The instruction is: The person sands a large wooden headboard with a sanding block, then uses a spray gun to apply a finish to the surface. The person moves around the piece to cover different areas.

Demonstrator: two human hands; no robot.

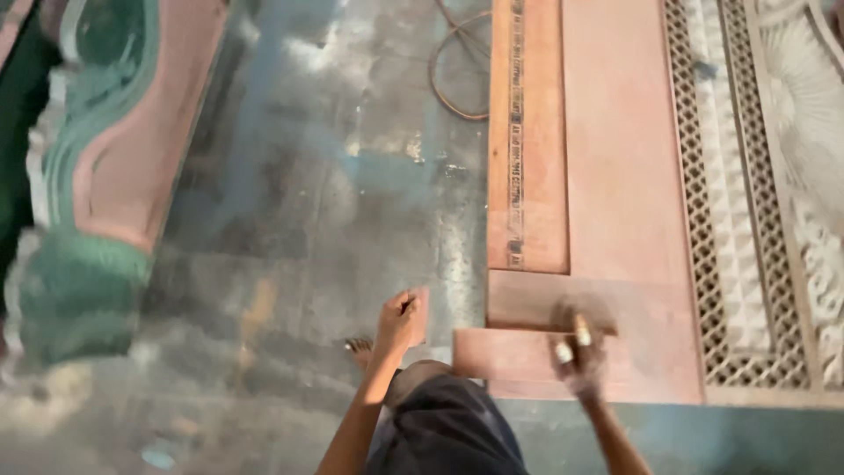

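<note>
Two hands (400, 321), three reddish boards (527, 132), one carved lattice panel (747, 220).

A coiled cable (457, 66) lies on the grey floor (334, 202) beside a green-and-pink carved piece (105, 167).

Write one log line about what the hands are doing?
left hand: holds small wooden piece | right hand: blurred, on wooden board | carved lattice panel: beside

right hand (578, 350) motion-blurred, carved panel (774, 176) cut off at right edge
</note>
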